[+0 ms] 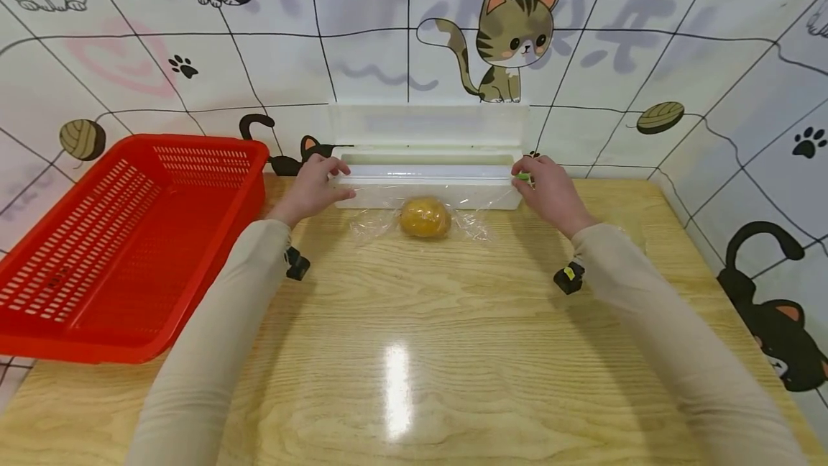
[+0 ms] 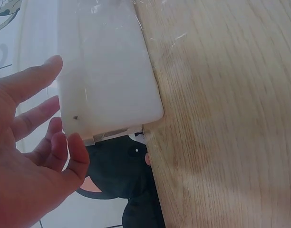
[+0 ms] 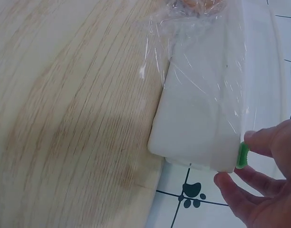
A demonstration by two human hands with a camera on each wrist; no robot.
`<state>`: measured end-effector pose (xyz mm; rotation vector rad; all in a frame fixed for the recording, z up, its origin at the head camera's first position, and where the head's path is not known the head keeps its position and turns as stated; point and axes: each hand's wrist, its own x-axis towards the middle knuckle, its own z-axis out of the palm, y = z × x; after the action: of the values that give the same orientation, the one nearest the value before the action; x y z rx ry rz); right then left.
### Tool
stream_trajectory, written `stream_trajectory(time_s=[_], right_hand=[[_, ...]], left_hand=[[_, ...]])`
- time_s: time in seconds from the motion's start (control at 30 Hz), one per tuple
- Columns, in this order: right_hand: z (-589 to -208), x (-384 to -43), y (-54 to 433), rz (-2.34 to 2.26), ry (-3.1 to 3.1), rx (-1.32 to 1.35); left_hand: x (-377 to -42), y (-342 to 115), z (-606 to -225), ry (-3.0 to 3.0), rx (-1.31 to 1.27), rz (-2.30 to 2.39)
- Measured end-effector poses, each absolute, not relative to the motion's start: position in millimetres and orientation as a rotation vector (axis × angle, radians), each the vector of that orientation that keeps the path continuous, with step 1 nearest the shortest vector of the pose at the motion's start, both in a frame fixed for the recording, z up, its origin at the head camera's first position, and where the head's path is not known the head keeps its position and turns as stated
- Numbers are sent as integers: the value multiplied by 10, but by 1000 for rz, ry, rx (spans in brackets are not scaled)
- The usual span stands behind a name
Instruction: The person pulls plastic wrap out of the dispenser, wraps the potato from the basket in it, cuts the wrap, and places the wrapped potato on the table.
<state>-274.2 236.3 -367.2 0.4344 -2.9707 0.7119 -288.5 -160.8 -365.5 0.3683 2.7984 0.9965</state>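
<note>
A white cling film box (image 1: 430, 198) with a raised lid (image 1: 430, 124) stands against the back wall, a roll (image 1: 430, 171) of film inside. At its left end my left hand (image 1: 313, 189) has its fingers spread loosely about the corner; firm contact is unclear. At the right end my right hand (image 1: 550, 191) pinches a small green slider (image 3: 242, 155) at the top front edge. In front of the box lies a yellow rounded thing (image 1: 425, 218) wrapped in clear film (image 1: 472, 225), whose kind I cannot tell. Loose film also spreads across the box's front.
A red plastic basket (image 1: 155, 236) with slotted sides stands at the left of the wooden table (image 1: 414, 322). Cat-print sheeting (image 1: 388, 6) covers the back and sides. Each wrist carries a small black camera.
</note>
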Motion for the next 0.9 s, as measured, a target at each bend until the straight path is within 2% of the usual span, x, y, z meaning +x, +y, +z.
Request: stream_trajectory(time_s=[0.7,0.9], right_hand=[[-3640,-2830,2315,624,-2984,398],[-3649,-2775,2310,723,-2963,426]], left_hand=[[-2927,-1666,-3662,2771,418,1026],[-2950,-1685,-3665,2737,381,1046]])
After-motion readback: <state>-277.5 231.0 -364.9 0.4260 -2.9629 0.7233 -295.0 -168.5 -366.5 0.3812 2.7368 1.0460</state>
